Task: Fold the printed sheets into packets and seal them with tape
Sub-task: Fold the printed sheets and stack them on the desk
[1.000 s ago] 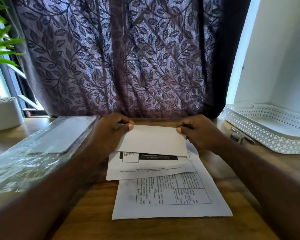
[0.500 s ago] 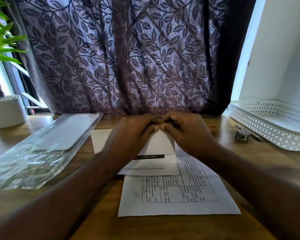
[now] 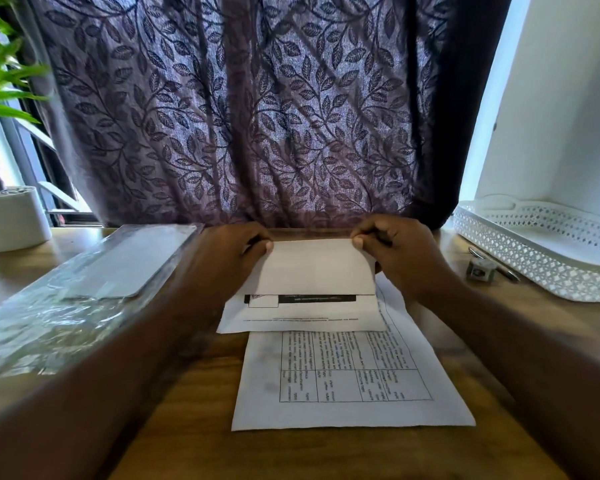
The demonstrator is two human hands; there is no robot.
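A printed sheet (image 3: 312, 271) with a black header bar lies folded over on itself at the middle of the wooden table, its blank back facing up. My left hand (image 3: 222, 261) pinches its far left corner and my right hand (image 3: 395, 254) pinches its far right corner, thumbs on top along the far fold edge. Underneath, nearer to me, lies a flat printed sheet (image 3: 347, 379) with a table grid. A small tape dispenser (image 3: 480, 270) sits to the right, beside the tray.
A white perforated tray (image 3: 541, 251) stands at the right. A clear plastic sleeve with a grey card inside (image 3: 94, 282) lies at the left. A white plant pot (image 3: 9, 218) is at far left. A leaf-patterned curtain (image 3: 243, 109) hangs behind the table.
My hands, which met at the middle of the fold half a second ago, have slid apart to the sheet's two far corners. The folded sheet has shifted slightly to the right.
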